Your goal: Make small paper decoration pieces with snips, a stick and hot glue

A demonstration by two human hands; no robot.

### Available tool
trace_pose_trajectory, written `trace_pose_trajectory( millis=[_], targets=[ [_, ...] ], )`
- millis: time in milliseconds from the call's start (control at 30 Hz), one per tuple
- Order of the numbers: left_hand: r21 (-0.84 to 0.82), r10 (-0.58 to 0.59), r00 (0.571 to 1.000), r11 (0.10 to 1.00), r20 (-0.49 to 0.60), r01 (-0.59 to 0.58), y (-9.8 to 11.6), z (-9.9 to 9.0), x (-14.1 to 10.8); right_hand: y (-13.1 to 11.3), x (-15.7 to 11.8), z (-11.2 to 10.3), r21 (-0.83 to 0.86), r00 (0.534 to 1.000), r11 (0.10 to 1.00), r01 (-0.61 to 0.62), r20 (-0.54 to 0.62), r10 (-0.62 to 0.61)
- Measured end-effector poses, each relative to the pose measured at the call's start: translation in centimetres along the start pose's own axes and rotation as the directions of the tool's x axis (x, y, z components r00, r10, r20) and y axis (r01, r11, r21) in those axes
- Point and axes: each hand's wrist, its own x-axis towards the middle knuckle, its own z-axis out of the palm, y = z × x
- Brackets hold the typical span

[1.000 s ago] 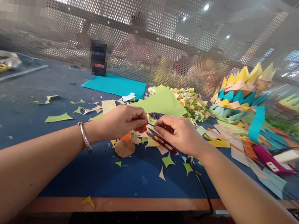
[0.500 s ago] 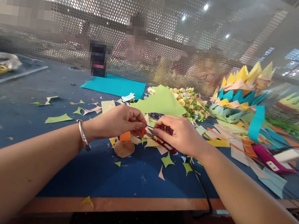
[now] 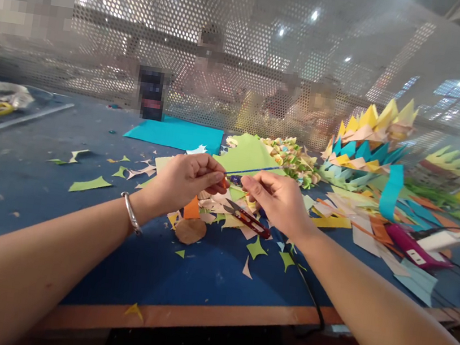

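My left hand [image 3: 194,182] pinches a small orange paper piece [image 3: 224,182] between thumb and fingers. A thin blue stick [image 3: 251,170] slants up to the right from those fingertips, over the green paper. My right hand [image 3: 280,199] is a little to the right, its thumb and curled fingers pressed together; what they hold, if anything, is too small to tell. Below and between the hands lie dark red thread snips [image 3: 251,221] on paper scraps. An orange strip [image 3: 192,208] and a round brown piece [image 3: 190,230] lie beneath my left hand.
Blue paper [image 3: 175,133], green paper [image 3: 247,155] and a heap of small folded pieces [image 3: 294,158] lie farther back. Layered paper crowns [image 3: 366,143] stand at the right, near a magenta power strip [image 3: 414,247] with cables. Paper scraps surround the hands. A perforated screen rises behind.
My hands have moved slightly apart, and the right one has shifted off the snips, which now show more fully. The blue stick between the hands now shows much longer, pointing up to the right.
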Motion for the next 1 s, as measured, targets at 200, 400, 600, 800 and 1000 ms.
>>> trace_pose_trajectory(
  millis=[200, 400, 600, 800, 1000],
  targets=[
    [-0.039, 0.026, 0.998, 0.999, 0.049, -0.024, 0.13, 0.47, -0.13, 0.9, 0.4, 0.56, 0.403, 0.984, 0.899, -0.173, 0.033, 0.174],
    [-0.264, -0.078, 0.989, 0.958, 0.124, 0.109, 0.03, 0.63, -0.12, 0.19, 0.24, 0.51, 0.492, 0.985, 0.854, -0.17, 0.056, 0.164],
    [-0.356, -0.148, 0.966, 0.909, 0.214, 0.218, -0.08, 0.12, -0.09, 0.03, 0.35, 0.36, 0.478, 0.989, 0.866, -0.148, 0.06, 0.136],
    [-0.44, -0.147, 0.95, 0.859, 0.274, 0.26, 0.16, -0.02, -0.16, 0.09, 0.39, 0.33, 0.454, 0.992, 0.882, -0.124, 0.05, 0.113],
    [-0.471, -0.139, 0.945, 0.84, 0.296, 0.271, 0.28, -0.09, -0.27, 0.2, 0.28, 0.28, 0.445, 0.994, 0.89, -0.105, 0.058, 0.088]
  ],
)
